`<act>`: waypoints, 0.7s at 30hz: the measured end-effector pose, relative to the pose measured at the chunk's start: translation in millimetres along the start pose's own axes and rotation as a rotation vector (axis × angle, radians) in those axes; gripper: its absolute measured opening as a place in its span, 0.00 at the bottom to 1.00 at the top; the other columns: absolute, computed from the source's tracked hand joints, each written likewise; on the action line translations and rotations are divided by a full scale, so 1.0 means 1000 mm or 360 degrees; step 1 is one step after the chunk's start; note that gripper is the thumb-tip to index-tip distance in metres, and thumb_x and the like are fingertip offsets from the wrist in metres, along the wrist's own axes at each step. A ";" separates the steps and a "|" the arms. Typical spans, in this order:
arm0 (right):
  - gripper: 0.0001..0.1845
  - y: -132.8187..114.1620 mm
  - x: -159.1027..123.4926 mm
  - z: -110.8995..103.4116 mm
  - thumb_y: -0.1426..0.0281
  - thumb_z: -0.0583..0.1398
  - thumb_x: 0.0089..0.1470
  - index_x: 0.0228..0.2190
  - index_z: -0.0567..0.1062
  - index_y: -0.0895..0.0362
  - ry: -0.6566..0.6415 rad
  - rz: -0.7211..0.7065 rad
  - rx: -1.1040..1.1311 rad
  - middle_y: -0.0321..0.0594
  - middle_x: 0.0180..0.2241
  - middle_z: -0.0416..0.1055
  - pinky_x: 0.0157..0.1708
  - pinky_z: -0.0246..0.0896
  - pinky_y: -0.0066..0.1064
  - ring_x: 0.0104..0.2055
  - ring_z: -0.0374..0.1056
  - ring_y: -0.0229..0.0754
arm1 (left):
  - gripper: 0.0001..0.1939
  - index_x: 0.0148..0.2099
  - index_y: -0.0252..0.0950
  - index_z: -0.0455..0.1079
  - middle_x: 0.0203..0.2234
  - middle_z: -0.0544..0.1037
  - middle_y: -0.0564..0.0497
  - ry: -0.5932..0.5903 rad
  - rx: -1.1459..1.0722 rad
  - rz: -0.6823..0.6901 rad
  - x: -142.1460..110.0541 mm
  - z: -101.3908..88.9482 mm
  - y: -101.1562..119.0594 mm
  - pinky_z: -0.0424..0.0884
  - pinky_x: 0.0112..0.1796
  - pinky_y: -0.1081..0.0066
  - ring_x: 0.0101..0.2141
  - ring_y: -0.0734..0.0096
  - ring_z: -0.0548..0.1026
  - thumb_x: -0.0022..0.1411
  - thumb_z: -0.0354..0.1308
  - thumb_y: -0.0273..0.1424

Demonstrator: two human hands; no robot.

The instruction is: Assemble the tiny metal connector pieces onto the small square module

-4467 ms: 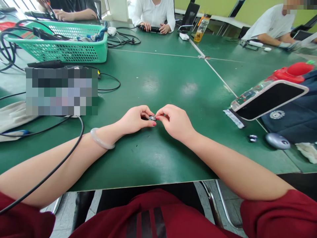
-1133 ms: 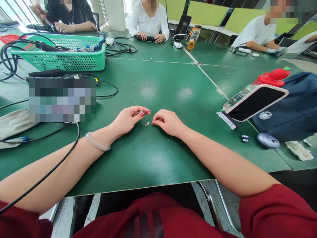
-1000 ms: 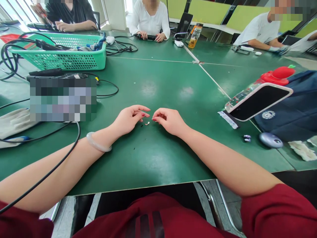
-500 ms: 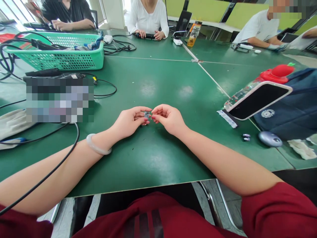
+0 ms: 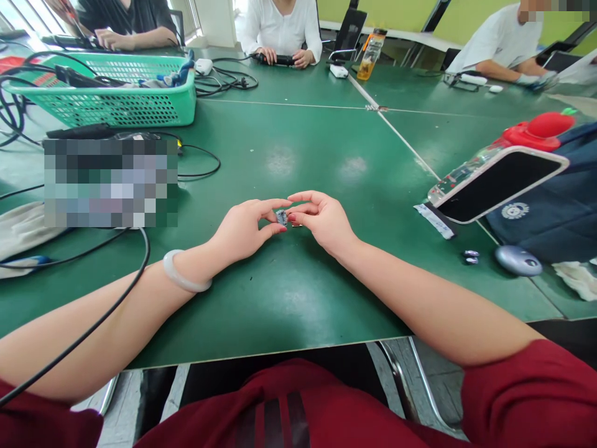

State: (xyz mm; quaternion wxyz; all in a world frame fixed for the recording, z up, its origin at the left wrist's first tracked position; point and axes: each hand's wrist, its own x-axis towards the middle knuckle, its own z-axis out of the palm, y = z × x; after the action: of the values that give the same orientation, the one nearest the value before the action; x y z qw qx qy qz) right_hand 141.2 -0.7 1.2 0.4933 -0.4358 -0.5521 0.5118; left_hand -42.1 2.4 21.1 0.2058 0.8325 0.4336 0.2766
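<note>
Over the green table, my left hand (image 5: 240, 229) pinches a small grey piece (image 5: 282, 217) between its thumb and fingers. Dark spots or holes show on the piece; its exact kind is too small to make out. My right hand (image 5: 326, 221) is closed, its thumb and fingertips meeting the same piece from the right. The index fingers of both hands nearly touch above it. A tiny gold-coloured thing (image 5: 297, 225) shows just under the right fingertips, partly hidden. A pale bangle (image 5: 180, 274) circles my left wrist.
A green basket (image 5: 130, 106) with cables and gloves stands at the back left. To the right are a phone (image 5: 504, 183) propped on a red-lidded bottle (image 5: 532, 132), a mouse (image 5: 518, 260) and a dark blue bag (image 5: 550, 218). Several people sit across the green table (image 5: 289, 305).
The piece has turned a little and shifted slightly right between my fingers. My left index finger has straightened over it. The camera view has shifted slightly.
</note>
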 end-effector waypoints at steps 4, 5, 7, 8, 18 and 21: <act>0.19 -0.004 -0.004 0.002 0.71 0.64 0.43 0.40 0.72 0.56 0.0027 -0.0048 -0.0125 0.34 0.28 0.77 0.43 0.70 0.37 0.35 0.75 0.39 | 0.22 0.56 0.44 0.69 0.31 0.79 0.54 -0.0013 0.0106 0.0042 0.000 0.000 0.000 0.67 0.43 0.63 0.38 0.63 0.73 0.58 0.60 0.35; 0.20 -0.004 -0.005 0.003 0.71 0.64 0.43 0.42 0.72 0.56 0.0033 -0.0065 -0.0157 0.35 0.29 0.77 0.44 0.70 0.38 0.35 0.75 0.40 | 0.23 0.56 0.44 0.68 0.30 0.79 0.54 -0.0017 0.0113 0.0050 0.000 0.000 0.000 0.67 0.43 0.64 0.38 0.63 0.72 0.58 0.60 0.35; 0.24 -0.005 -0.007 0.004 0.72 0.63 0.44 0.46 0.70 0.56 0.0040 -0.0115 -0.0224 0.35 0.30 0.77 0.46 0.69 0.38 0.37 0.75 0.40 | 0.24 0.57 0.43 0.68 0.30 0.79 0.54 -0.0022 0.0118 0.0073 -0.001 0.000 0.000 0.66 0.43 0.64 0.38 0.63 0.72 0.58 0.60 0.35; 0.25 -0.005 -0.008 0.004 0.72 0.63 0.45 0.48 0.70 0.56 0.0039 -0.0145 -0.0259 0.35 0.31 0.78 0.47 0.68 0.38 0.38 0.75 0.40 | 0.24 0.57 0.43 0.67 0.29 0.79 0.54 -0.0021 0.0120 0.0086 -0.001 0.000 0.000 0.66 0.43 0.64 0.38 0.63 0.72 0.58 0.60 0.35; 0.27 -0.011 -0.015 0.004 0.73 0.59 0.51 0.53 0.66 0.50 0.0030 -0.0369 -0.0710 0.32 0.33 0.78 0.49 0.65 0.37 0.38 0.74 0.39 | 0.24 0.59 0.43 0.64 0.31 0.78 0.53 -0.0046 0.0228 0.0176 -0.003 0.000 -0.001 0.65 0.46 0.61 0.40 0.61 0.71 0.60 0.56 0.32; 0.27 -0.014 -0.016 0.006 0.73 0.59 0.51 0.53 0.67 0.49 0.0038 -0.0373 -0.0811 0.32 0.33 0.78 0.50 0.65 0.38 0.38 0.74 0.39 | 0.25 0.60 0.43 0.64 0.32 0.78 0.52 -0.0081 0.0247 0.0240 -0.003 -0.001 -0.001 0.64 0.48 0.60 0.41 0.60 0.71 0.60 0.56 0.32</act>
State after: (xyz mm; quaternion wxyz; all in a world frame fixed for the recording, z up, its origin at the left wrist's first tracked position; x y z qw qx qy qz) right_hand 138.0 -18.7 13.3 0.4301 -0.4851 -0.7037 0.2908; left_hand -44.9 0.6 20.6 0.1303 0.8830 0.3844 0.2357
